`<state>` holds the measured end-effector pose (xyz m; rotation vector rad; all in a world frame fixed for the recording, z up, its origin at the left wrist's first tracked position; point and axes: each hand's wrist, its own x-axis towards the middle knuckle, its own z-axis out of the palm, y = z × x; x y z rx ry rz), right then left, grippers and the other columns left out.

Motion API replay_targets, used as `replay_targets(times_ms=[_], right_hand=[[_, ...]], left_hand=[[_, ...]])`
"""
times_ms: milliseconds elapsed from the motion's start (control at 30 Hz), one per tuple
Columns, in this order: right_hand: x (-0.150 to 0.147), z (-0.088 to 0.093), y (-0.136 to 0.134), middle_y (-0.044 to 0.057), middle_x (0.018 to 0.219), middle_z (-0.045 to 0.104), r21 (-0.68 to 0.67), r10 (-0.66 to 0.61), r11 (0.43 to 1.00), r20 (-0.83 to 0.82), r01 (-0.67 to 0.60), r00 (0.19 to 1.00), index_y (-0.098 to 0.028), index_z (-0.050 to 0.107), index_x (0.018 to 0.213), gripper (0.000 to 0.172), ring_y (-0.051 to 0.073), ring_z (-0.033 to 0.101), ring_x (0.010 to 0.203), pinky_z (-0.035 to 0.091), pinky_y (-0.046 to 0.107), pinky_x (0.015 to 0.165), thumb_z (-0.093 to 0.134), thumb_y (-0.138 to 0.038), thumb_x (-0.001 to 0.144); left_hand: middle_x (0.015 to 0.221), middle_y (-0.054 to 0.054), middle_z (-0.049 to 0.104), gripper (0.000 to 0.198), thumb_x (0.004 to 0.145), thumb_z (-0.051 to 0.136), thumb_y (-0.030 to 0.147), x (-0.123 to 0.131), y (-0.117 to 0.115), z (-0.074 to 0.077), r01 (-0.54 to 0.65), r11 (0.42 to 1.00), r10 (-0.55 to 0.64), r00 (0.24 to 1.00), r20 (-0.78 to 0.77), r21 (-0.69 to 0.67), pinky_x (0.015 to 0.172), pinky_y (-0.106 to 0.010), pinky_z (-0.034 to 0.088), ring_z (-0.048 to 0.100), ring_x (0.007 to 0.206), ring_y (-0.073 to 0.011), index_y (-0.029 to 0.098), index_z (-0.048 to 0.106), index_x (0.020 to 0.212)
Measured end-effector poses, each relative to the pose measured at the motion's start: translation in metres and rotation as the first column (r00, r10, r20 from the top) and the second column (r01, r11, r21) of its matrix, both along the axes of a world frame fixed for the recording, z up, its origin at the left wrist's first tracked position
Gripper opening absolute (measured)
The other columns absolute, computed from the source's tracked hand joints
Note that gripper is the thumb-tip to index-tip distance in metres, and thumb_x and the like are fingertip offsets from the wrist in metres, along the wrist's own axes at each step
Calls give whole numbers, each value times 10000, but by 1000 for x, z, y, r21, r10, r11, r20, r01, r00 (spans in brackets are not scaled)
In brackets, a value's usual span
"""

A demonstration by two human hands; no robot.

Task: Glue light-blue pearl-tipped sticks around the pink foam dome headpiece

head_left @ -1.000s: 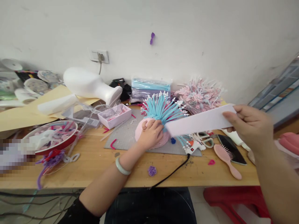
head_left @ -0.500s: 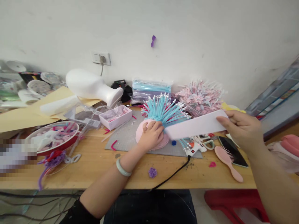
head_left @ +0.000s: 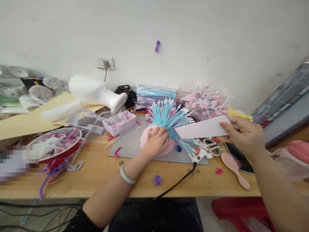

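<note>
My left hand (head_left: 156, 141) is closed over a pink round base (head_left: 169, 147) on the grey cutting mat (head_left: 130, 145). A fan of light-blue stems tipped with white beads (head_left: 167, 114) rises from that base. My right hand (head_left: 242, 133) pinches one end of a long pale pink strip (head_left: 201, 128). The strip's other end reaches in among the blue stems just right of my left hand.
A white hot glue gun (head_left: 200, 154) with a black cord, scissors (head_left: 213, 145), a pink hairbrush (head_left: 234, 169) and a black phone (head_left: 238, 154) lie at right. A white foam head (head_left: 94, 91), a small pink box (head_left: 119, 122), a red-rimmed bowl (head_left: 56, 145) and a pink bead ornament (head_left: 206, 100) crowd the table.
My right hand has moved left and down, bringing the pale strip lower and flatter toward the blue stems. My left hand has stayed on the pink base.
</note>
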<state>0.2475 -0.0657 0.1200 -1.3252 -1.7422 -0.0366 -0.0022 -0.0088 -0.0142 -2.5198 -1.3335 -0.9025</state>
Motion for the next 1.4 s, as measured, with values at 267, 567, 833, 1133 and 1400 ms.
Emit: replay_targets(times_ms=[267, 567, 833, 1133, 1400], right_hand=[[-2, -4, -3, -38, 483, 545, -33, 45, 998, -113, -49, 993, -199, 625, 723, 186, 106, 496, 382, 408, 201, 357, 572, -375, 752], [-2, -7, 1, -52, 464, 553, 74, 37, 997, -53, -33, 998, -202, 633, 690, 178, 94, 498, 386, 423, 187, 387, 596, -372, 731], [0, -6, -2, -62, 438, 544, 156, 10, 988, 69, -21, 998, -202, 628, 687, 170, 82, 477, 392, 380, 167, 398, 569, -345, 759], [-2, -9, 0, -56, 455, 560, 137, -12, 991, 51, 5, 999, -198, 640, 711, 169, 96, 503, 408, 397, 182, 419, 574, -348, 753], [-3, -10, 0, -57, 449, 551, 163, -15, 987, 32, 9, 999, -197, 651, 706, 166, 86, 488, 413, 389, 169, 414, 579, -339, 751]], left_hand=[[1165, -52, 570, 215, 855, 411, 259, 0, -1, 1, -4, 1000, 4, 1000, 0, -8, 958, -469, 235, 447, 1096, -244, 241, 595, 965], [1278, -48, 508, 226, 846, 409, 246, -1, 1, -1, 14, 1000, -14, 1000, 3, -13, 1017, -461, 170, 389, 1200, -229, 250, 595, 975], [1278, -40, 515, 202, 852, 411, 243, 0, 1, 0, 14, 1000, -15, 1000, 14, 14, 998, -465, 195, 396, 1207, -225, 243, 589, 949], [1276, -55, 515, 200, 845, 418, 249, 0, 0, 1, 18, 1000, -18, 1000, 16, 1, 986, -469, 213, 393, 1202, -229, 232, 593, 940], [1273, -52, 516, 208, 844, 421, 248, 0, 1, 0, 23, 1000, -23, 999, 26, -14, 993, -480, 198, 386, 1200, -231, 234, 598, 951]])
